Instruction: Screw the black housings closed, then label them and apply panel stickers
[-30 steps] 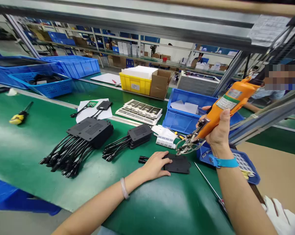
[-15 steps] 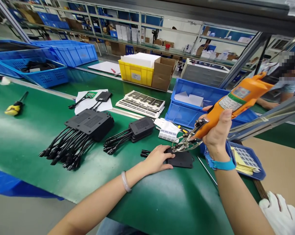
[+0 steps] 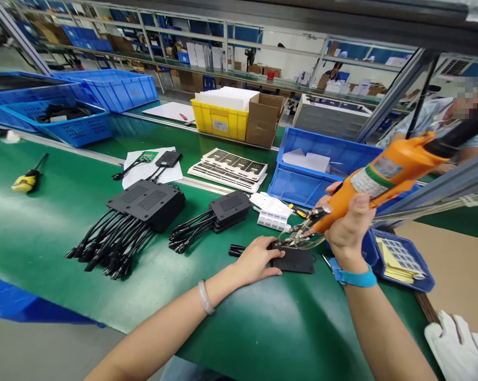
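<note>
Right hand (image 3: 348,222) wrapped around orange electric screwdriver (image 3: 382,177), tip angled down onto flat black housing (image 3: 296,260) on green bench mat (image 3: 64,211). Left hand (image 3: 257,259) lies flat, fingers spread, pinning housing's left edge. Risk: slanted bit could skid off, and left fingertips sit near tip.

Flat black plastic module (image 3: 296,260) lying on the green table (image 3: 44,222), pinned under the left hand (image 3: 257,259), orange electric screwdriver (image 3: 376,182) gripped in the right hand (image 3: 348,222), tilted, metal tip down at the module's top edge
</note>
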Action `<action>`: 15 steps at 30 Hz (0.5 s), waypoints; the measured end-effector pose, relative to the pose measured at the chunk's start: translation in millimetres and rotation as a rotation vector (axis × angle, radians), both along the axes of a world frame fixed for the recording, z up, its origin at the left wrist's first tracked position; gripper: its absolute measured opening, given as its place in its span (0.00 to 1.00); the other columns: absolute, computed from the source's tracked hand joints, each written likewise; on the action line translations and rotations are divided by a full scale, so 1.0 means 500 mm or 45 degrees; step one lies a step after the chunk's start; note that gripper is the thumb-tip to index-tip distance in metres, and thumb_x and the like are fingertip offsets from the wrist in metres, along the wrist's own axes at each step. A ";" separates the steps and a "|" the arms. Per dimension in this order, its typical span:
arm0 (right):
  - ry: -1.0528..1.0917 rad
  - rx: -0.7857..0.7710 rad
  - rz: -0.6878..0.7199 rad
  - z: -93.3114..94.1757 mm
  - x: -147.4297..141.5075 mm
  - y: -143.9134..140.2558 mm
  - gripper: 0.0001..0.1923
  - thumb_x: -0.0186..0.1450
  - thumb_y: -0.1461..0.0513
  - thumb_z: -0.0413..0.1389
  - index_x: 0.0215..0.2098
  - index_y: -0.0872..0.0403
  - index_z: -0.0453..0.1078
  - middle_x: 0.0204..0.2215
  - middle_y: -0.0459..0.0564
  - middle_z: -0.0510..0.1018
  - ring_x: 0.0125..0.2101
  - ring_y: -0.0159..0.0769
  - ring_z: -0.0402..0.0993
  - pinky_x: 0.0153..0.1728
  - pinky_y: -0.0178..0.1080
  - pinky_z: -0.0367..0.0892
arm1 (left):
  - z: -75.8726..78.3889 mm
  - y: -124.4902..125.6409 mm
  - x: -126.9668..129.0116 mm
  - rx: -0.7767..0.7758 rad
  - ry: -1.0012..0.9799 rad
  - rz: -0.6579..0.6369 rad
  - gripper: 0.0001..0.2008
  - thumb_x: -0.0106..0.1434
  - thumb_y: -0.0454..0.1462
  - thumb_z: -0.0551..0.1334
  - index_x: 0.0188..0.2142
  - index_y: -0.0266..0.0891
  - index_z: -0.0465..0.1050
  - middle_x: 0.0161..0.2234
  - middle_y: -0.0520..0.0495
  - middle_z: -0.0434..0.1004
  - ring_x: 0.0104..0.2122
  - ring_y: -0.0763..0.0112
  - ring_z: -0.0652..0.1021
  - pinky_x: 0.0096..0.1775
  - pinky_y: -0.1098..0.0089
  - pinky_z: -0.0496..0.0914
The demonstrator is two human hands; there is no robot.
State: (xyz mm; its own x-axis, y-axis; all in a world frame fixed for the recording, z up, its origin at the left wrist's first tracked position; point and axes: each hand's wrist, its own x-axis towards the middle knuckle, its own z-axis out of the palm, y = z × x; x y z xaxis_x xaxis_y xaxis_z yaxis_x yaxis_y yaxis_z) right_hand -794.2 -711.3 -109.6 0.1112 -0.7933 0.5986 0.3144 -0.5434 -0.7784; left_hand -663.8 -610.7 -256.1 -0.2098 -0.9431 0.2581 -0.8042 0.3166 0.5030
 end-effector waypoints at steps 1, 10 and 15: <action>0.002 -0.005 -0.022 0.015 -0.006 -0.002 0.26 0.61 0.42 0.53 0.34 0.56 0.69 0.15 0.41 0.65 0.15 0.29 0.63 0.15 0.34 0.62 | 0.001 0.001 0.000 0.004 -0.005 0.002 0.26 0.54 0.47 0.72 0.51 0.41 0.76 0.57 0.34 0.68 0.54 0.48 0.73 0.55 0.51 0.67; -0.126 -0.180 -0.256 0.147 -0.065 -0.109 0.29 0.58 0.41 0.55 0.38 0.58 0.73 0.33 0.51 0.73 0.21 0.28 0.66 0.19 0.35 0.60 | 0.033 0.023 -0.004 -0.049 -0.081 0.020 0.30 0.52 0.45 0.73 0.53 0.40 0.71 0.53 0.36 0.68 0.51 0.51 0.73 0.52 0.54 0.69; -0.124 -0.080 -0.229 0.137 -0.092 -0.128 0.25 0.54 0.43 0.60 0.38 0.52 0.74 0.34 0.48 0.75 0.28 0.35 0.74 0.34 0.46 0.73 | 0.117 0.060 0.082 -0.219 0.031 0.277 0.30 0.50 0.41 0.70 0.52 0.39 0.67 0.49 0.40 0.68 0.48 0.53 0.72 0.50 0.57 0.69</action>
